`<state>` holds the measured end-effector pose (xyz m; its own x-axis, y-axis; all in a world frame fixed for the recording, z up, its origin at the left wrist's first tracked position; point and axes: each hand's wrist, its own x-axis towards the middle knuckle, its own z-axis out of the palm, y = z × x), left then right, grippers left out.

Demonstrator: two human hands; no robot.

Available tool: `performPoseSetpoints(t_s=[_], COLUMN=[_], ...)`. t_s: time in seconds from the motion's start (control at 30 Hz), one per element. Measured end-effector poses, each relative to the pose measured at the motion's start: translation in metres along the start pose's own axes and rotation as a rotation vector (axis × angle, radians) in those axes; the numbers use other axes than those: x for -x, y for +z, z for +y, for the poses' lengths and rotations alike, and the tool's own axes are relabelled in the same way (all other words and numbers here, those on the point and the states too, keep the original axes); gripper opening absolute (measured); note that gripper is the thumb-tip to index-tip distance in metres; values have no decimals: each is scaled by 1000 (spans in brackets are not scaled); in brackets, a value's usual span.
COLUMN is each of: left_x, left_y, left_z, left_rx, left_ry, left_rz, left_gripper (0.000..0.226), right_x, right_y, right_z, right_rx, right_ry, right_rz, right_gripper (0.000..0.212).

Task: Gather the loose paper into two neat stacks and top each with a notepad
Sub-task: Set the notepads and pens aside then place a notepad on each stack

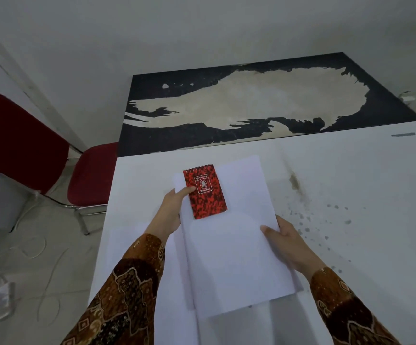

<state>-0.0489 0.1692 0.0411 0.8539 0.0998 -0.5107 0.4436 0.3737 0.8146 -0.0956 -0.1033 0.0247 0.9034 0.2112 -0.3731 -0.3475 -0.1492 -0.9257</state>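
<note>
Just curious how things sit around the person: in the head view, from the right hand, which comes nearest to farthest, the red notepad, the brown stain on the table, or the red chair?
From the right hand:
1. Red notepad, up and left, on the paper.
2. Brown stain, farther up the table.
3. Red chair, far left, off the table.

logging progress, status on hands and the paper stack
Left hand holds the paper stack's left edge, thumb on the red spiral notepad. Right hand grips the right edge. Stack on the white table, nothing blocking.
</note>
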Motion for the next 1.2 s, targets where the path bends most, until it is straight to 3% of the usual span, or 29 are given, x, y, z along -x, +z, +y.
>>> performPoseSetpoints(t_s=[0.23, 0.5, 0.63, 0.8, 1.1, 1.2], left_x=[-43, -109, -149, -196, -251, -248], left_y=[26, 58, 77, 108, 154, 158], left_z=[19, 41, 46, 38, 15, 11], left_rx=[-24, -119, -178, -270, -689, -786], left_ry=[-22, -38, -25, 10, 133, 165], left_rz=[-44, 110, 80, 93, 350, 384], left_gripper=[25, 10, 28, 30, 33, 32], right_x=[-48, -139, -182, -215, -250, -252], right_y=[-18, -45, -63, -93, -118, -117], right_z=[-19, -43, -43, -38, -28, -24], right_rx=[1, 100, 136, 150, 385, 381], right_ry=[-2, 15, 41, 65, 45, 74], right_rz=[66, 82, 140, 204, 412, 471], right_gripper=[24, 25, 29, 32, 29, 45])
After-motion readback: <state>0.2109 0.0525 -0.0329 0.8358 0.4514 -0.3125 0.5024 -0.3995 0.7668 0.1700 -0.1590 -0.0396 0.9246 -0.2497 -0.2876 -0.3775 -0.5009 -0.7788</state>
